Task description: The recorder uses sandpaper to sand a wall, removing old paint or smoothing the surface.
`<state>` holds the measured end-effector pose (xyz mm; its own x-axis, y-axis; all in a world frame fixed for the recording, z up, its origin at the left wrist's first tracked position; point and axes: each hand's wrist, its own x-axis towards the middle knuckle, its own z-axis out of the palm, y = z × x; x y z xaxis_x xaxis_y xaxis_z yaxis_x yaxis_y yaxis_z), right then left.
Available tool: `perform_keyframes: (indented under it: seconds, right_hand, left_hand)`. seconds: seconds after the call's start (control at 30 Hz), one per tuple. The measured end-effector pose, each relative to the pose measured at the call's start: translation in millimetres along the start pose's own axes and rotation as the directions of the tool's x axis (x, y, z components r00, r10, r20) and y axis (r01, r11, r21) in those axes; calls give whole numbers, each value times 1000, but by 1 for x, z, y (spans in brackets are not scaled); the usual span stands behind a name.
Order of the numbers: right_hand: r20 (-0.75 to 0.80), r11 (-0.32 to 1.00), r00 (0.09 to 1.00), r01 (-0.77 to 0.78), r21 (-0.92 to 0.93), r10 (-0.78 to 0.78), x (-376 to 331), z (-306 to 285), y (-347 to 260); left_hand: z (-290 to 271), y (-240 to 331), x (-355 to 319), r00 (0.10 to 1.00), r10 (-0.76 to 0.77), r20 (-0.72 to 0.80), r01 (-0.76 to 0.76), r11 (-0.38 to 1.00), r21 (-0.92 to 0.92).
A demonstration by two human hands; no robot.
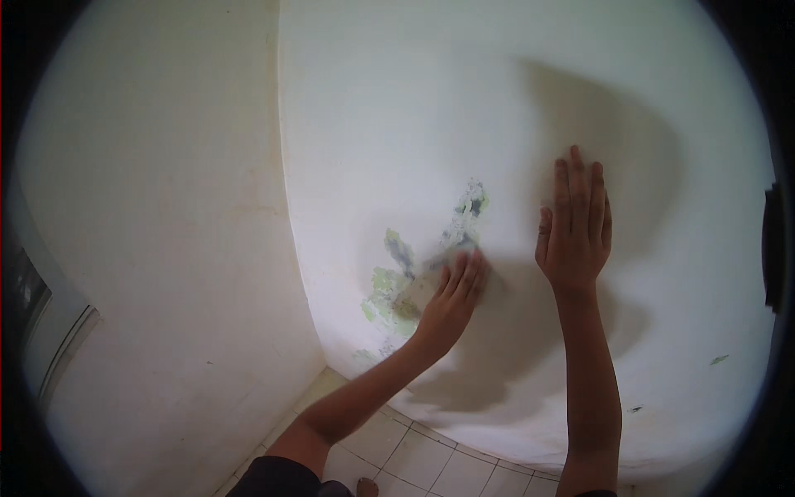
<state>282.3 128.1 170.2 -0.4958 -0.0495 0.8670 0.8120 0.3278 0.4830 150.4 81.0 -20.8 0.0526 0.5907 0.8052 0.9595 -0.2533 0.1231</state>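
Observation:
My right hand (575,228) lies flat against the white wall (381,108), fingers stretched upward and thumb out to the left, with nothing visible in it. Lower and to the left, my left hand (454,302) reaches to the same wall. Its fingers are extended against the surface at the edge of a damaged patch (389,290), where paint has flaked away to show green and grey. A dull beige area shows beside the left fingers; I cannot tell whether it is shadow, bare wall or a thin sheet. The left thumb and palm are hidden.
A second wall (157,190) meets this one at a corner on the left. A door or window frame (62,331) stands at the far left. Pale floor tiles (418,460) lie below, with part of a foot (367,487) on them. A dark object (774,248) is at the right edge.

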Motion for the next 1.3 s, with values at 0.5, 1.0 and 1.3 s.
perform_keyframes:
  seconds: [0.5,1.0,1.3]
  right_hand:
    - [-34,999,999,-5,-37,4,-2,6,-1]
    - [-52,996,999,2,-88,-7,-7,13,0]
    - [-51,983,998,11,-182,-21,-4,14,-4]
  left_hand:
    - [36,9,-37,997,-83,9,82,995,57]
    - [63,-2,-104,934,-346,94,358,910,-210]
    - [-5,-28,10,771,-585,-251,468,788,-400]
